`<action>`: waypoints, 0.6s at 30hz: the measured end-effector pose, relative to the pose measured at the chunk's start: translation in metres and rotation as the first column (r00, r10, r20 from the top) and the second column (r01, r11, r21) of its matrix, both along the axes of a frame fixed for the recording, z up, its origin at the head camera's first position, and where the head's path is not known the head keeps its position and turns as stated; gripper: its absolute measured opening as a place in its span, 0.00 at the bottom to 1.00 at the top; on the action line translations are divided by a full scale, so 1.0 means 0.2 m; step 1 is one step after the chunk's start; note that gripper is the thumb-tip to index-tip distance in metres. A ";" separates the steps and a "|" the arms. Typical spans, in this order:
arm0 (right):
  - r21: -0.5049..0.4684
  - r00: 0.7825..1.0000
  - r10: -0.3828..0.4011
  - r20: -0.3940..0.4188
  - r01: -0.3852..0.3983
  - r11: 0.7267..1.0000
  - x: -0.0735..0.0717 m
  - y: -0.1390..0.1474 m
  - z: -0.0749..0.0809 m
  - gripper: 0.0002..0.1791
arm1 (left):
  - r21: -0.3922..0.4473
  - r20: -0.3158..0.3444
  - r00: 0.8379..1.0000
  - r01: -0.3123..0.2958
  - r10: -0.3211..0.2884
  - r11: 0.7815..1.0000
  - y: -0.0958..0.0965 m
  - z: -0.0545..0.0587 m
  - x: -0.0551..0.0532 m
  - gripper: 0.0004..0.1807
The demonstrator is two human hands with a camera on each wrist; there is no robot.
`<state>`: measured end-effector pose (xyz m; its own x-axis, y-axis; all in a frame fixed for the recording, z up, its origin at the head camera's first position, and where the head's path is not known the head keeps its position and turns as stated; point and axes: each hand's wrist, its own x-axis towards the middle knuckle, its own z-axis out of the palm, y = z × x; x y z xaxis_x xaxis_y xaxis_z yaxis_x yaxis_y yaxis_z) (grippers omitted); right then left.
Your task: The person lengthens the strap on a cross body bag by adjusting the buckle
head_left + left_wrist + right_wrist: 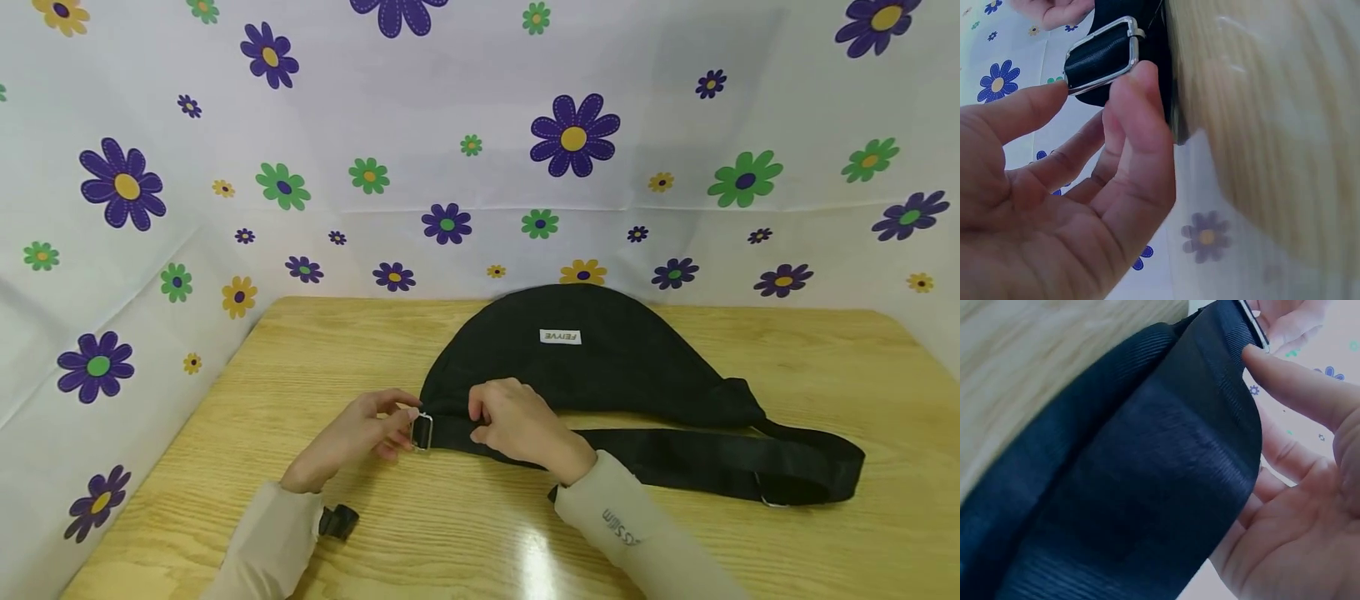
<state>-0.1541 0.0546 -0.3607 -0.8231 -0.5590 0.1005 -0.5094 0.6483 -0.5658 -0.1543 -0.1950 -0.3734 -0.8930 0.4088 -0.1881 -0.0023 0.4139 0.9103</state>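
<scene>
A black waist bag (600,375) with a small white label (560,337) lies on the table, its curved edge away from me. Along its near side runs a wide black strap (675,460), threaded through a silver metal slider buckle (1102,82) at the left end. My left hand (352,437) pinches that buckle's edge between thumb and fingers. A little to the right, my right hand (521,425) grips the strap; in the right wrist view its thumb lies at the strap's edge near the buckle, with the other fingers partly hidden behind the webbing.
At the right the strap loops back, and another metal ring (772,503) shows on it. A wooden table (450,542) bears the bag. White cloth (480,92) printed with flowers hangs behind and at the left. A black wrist device (339,522) sits by my left sleeve.
</scene>
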 end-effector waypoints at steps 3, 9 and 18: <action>-0.008 1.000 -0.003 -0.002 0.003 1.000 0.00 -0.02 0.01 0.09 | -0.011 -0.015 1.000 -0.001 0.001 1.000 0.00 0.01 0.00 0.22; 0.045 0.999 -0.017 -0.037 0.018 0.999 0.01 -0.05 0.01 0.10 | -0.023 -0.066 0.998 0.005 -0.007 1.000 0.02 0.02 -0.01 0.20; -0.036 0.997 0.036 0.062 -0.034 0.999 -0.03 -0.08 -0.03 0.05 | -0.006 -0.148 0.989 -0.013 0.012 1.000 0.04 0.00 0.00 0.17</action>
<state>-0.1597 0.0390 -0.3666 -0.8085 -0.5844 0.0697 -0.4942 0.6099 -0.6195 -0.1548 -0.1864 -0.3724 -0.9163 0.3964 -0.0566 0.1268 0.4212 0.8981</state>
